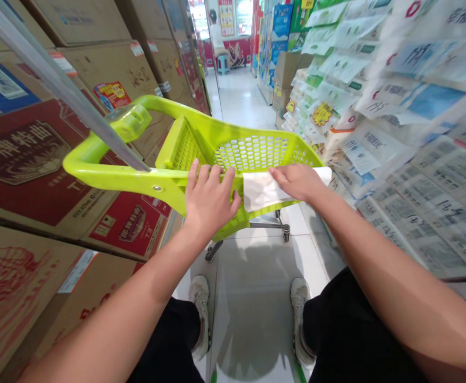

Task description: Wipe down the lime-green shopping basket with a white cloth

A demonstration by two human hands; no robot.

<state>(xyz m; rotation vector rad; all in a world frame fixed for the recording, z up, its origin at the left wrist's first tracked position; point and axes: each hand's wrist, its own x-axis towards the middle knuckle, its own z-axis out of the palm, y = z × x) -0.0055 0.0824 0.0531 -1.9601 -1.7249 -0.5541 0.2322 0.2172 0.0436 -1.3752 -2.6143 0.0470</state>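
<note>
A small lime-green shopping cart stands sideways in front of me, its perforated basket to the right and its looped handle to the left. My left hand grips the near side rim, fingers over the top and thumb on the outer face. A white cloth is draped over the same rim farther right. Pressing it there is my right hand, its fingers closed over the cloth and rim. A grey metal pole rises from the cart towards the upper left.
Stacked cardboard cartons line the left side. Packs of paper goods with price labels are piled on the right. Tiled floor runs down the aisle to a person near a blue stool. My shoes flank the cart's near side.
</note>
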